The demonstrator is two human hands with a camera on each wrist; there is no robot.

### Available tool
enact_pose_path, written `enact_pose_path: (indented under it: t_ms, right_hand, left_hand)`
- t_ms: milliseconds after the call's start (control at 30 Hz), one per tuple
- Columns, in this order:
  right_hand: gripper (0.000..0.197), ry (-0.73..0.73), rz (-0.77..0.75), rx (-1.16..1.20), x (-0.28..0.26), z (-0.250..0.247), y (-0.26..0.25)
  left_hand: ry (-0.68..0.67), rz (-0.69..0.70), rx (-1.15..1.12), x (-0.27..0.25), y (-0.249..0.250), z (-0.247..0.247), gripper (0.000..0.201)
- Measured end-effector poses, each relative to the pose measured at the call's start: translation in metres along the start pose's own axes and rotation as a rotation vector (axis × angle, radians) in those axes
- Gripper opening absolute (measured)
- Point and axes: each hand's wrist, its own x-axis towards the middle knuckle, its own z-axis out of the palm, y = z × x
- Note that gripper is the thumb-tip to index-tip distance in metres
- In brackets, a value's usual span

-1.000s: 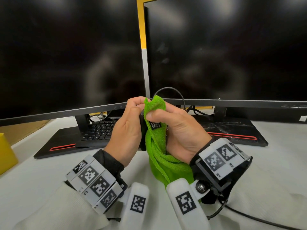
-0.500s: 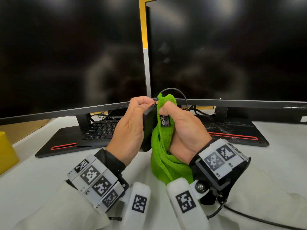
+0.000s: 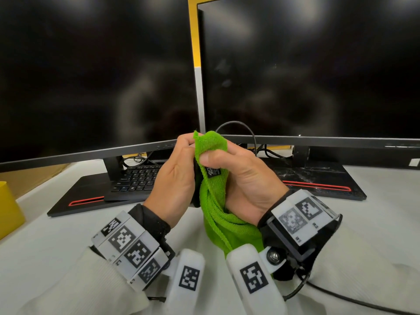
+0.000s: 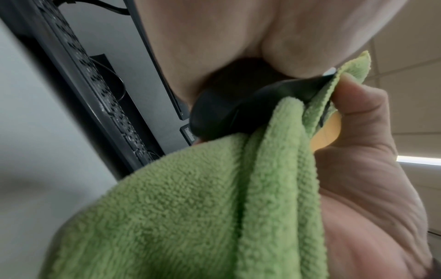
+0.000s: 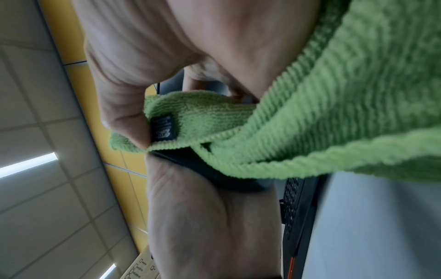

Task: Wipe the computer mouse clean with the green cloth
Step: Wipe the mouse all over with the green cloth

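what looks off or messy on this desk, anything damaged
Nothing looks damaged. One oddity: the right monitor's base is streaked with whitish smears. The keyboard sits tucked under the left monitor. The mouse is simply held up for wiping with the green cloth.

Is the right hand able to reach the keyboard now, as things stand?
Probably not directly: the right hand grips the cloth against the mouse, and the left hand lies between it and the keyboard.

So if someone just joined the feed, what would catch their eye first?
The bright green cloth at centre, bunched in the right hand and pressed against the black mouse that the left hand grips. Behind them stand two big dark monitors, side by side.
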Motion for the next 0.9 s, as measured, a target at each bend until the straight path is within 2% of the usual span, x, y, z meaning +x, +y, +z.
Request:
enact_pose_path:
  t_ms: [133,300,467,633,767,900]
  right_hand:
    - [0.046,-0.024,-0.002,0.026,0.0009,-0.0024,0.0042]
    - [0.041,-0.006,-0.008,0.051,0.0022,-0.0017,0.0061]
    - [0.046,-0.007,-0.008,0.079,0.0027,-0.001,0.0079]
    - [0.024,-0.007,-0.025,0.128,0.004,-0.0028,0.0091]
    - [0.014,0.057,-0.001,0.131,0.0035,-0.0047,0.0059]
    - [0.023,0.109,0.015,0.13,0.0067,-0.0076,0.0052]
  left_hand:
    - [-0.022,0.023,0.007,0.0022,-0.0001,-0.0013,0.039]
    - [0.004,-0.014,0.002,0.0026,0.0006,-0.0006,0.033]
    - [0.035,-0.067,0.022,0.0016,0.0025,0.0009,0.033]
    - [0.043,-0.067,0.039,0.0016,0.0036,0.0023,0.036]
    - [0.036,-0.039,0.06,0.0027,0.0046,0.003,0.028]
    - [0.06,-0.05,0.042,0.0038,0.0052,0.0043,0.026]
